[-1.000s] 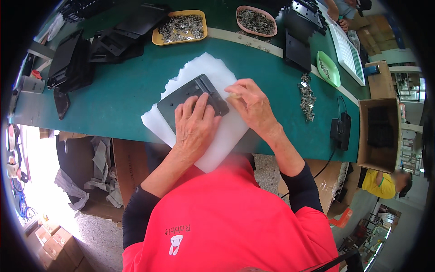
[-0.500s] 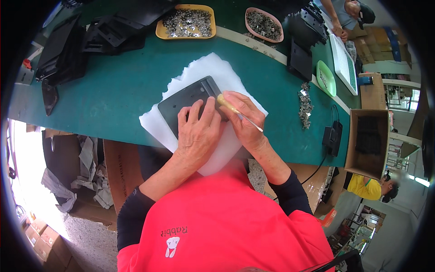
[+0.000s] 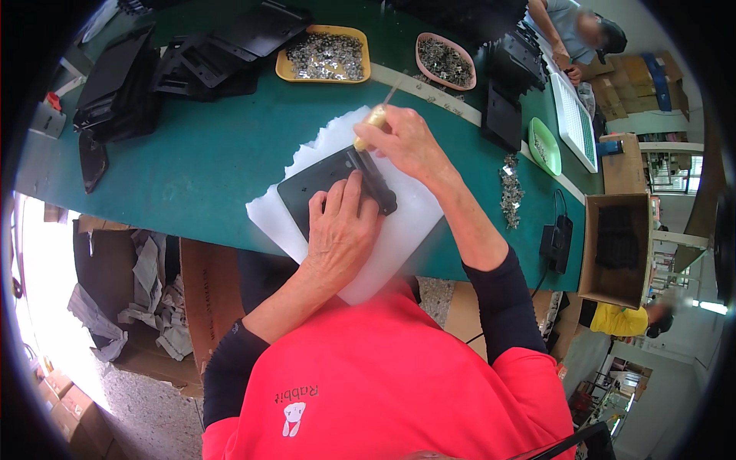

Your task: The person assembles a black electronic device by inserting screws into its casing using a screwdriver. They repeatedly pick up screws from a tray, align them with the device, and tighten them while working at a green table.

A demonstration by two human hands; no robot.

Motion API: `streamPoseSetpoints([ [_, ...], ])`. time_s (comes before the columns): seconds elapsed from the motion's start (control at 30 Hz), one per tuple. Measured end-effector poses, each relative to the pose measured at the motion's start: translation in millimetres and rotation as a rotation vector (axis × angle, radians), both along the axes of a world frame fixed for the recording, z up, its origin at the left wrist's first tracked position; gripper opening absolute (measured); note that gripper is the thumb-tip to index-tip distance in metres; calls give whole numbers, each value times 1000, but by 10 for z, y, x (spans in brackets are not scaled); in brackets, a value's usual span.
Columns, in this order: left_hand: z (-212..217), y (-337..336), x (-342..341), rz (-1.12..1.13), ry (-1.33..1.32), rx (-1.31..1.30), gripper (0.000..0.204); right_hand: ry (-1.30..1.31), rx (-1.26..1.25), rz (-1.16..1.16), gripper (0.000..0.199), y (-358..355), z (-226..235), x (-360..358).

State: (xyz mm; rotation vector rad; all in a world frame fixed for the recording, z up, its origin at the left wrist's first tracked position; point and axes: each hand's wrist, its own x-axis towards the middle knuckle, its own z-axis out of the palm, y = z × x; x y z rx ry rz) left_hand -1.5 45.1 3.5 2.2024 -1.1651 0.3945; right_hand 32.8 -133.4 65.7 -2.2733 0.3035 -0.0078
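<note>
A flat black plastic panel [image 3: 318,182] with a raised strip along its right side lies on a sheet of white foam [image 3: 268,215]. My left hand [image 3: 343,228] rests on the panel, fingers laid out and pressing its surface near the strip. My right hand [image 3: 406,142] is closed round the yellow handle of a screwdriver [image 3: 373,123]. Its thin metal shaft points up and away from me, while the butt of the handle is at the far end of the raised strip. Whether the butt touches the strip I cannot tell.
Small metal parts fill a yellow tray [image 3: 365,70] and a pink tray [image 3: 469,77]; a green tray [image 3: 553,162] holds some too. More metal parts [image 3: 511,192] lie loose at right. Black panels [image 3: 115,84] are stacked far left. A black adapter [image 3: 557,244] sits near an open carton [image 3: 589,253].
My right hand has moved away from me to the panel's far end, and the screwdriver's shaft has swung from pointing toward me to pointing away. My left hand still lies on the panel.
</note>
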Motion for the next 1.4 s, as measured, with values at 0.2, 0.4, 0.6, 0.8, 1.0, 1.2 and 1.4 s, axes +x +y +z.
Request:
streamPoseSetpoints([
  [0.2, 22, 20, -4, -4, 24, 7, 22, 239, -57, 137, 37, -22, 90, 334],
  [0.4, 27, 9, 1, -4, 52, 15, 22, 371, 266, 57, 37, -152, 130, 391],
  [0.6, 39, 22, 3, 5, 51, 23, 21, 235, -50, 138, 38, -20, 60, 397],
  [0.8, 12, 22, -1, 9, 20, 21, 24, -241, -501, 87, 24, 315, -123, -6],
  [1.0, -33, 18, -12, 18, 2, 12, 28, -425, -261, -20, 19, 241, -446, -171],
  [1.2, 41, 75, 20, -64, 168, 41, 44, -195, 426, -356, 15, -153, -394, -531],
  [1.4, 208, 168, 289, -44, 57, 275, 98, -241, 464, -362, 14, 57, -386, -876],
])
